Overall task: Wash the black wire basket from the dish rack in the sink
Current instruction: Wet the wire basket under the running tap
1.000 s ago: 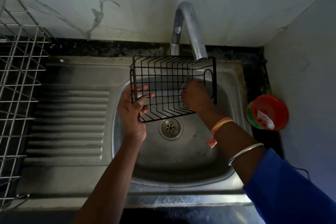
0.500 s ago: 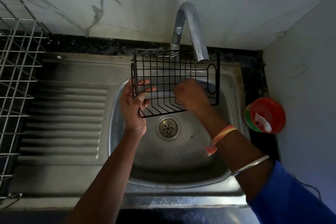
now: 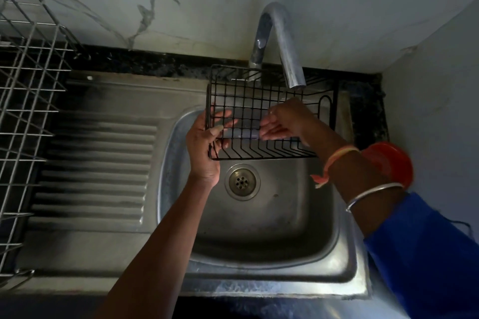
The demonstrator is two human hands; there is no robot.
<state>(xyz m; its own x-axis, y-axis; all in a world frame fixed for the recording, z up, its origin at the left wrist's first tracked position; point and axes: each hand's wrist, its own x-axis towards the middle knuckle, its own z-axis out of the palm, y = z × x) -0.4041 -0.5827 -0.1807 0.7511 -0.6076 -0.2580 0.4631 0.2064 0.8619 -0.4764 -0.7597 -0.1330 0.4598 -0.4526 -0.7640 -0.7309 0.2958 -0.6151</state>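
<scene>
No text, label, brand, number or sign can be read here. The red container (image 3: pixel 388 163) on the worktop is mostly hidden behind the right arm, and no print is legible on it.

Black coated wire basket (image 3: pixel 261 111) — matt, thin rods. The sink (image 3: pixel 259 241) is brushed steel, dull and water-streaked; the tap (image 3: pixel 282 41) is shinier metal. The dish rack (image 3: pixel 28 101) — pale bare wire.
</scene>
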